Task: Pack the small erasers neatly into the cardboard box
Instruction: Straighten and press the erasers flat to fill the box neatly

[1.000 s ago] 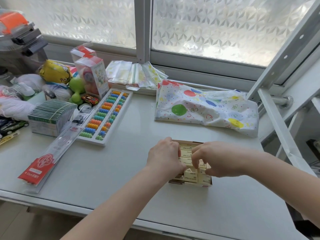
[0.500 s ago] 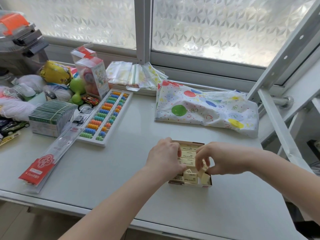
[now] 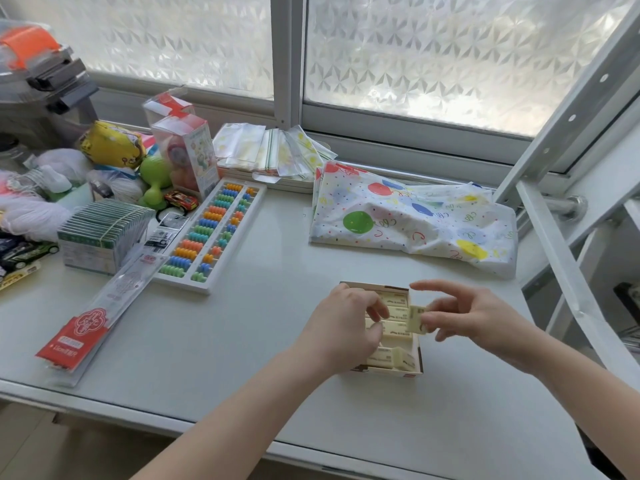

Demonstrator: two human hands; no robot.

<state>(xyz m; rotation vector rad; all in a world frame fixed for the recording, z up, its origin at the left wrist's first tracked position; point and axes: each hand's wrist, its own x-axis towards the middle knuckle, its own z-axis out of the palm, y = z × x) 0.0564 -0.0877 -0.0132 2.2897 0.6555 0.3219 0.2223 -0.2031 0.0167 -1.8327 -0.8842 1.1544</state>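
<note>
Since the earlier frames, right hand [image 3: 474, 318] has lifted off the packed rows and now pinches one eraser [image 3: 417, 319] between thumb and fingertips, held tilted just above the right edge of the cardboard box [image 3: 412, 371]. At far left on the surface [image 3: 242, 341] lie a red-labelled clear packet [image 3: 93, 317], a banded stack of green-edged packs [image 3: 100, 237] and a colourful abacus [image 3: 211, 233]. Nearer the middle, left hand [image 3: 343, 327] rests over the box's left side, its fingers curled down onto the cream erasers [image 3: 394, 327] lying in rows inside; whether it grips any of them is hidden. Beyond the box, a balloon-printed bag [image 3: 415, 220] lies near the window sill.
</note>
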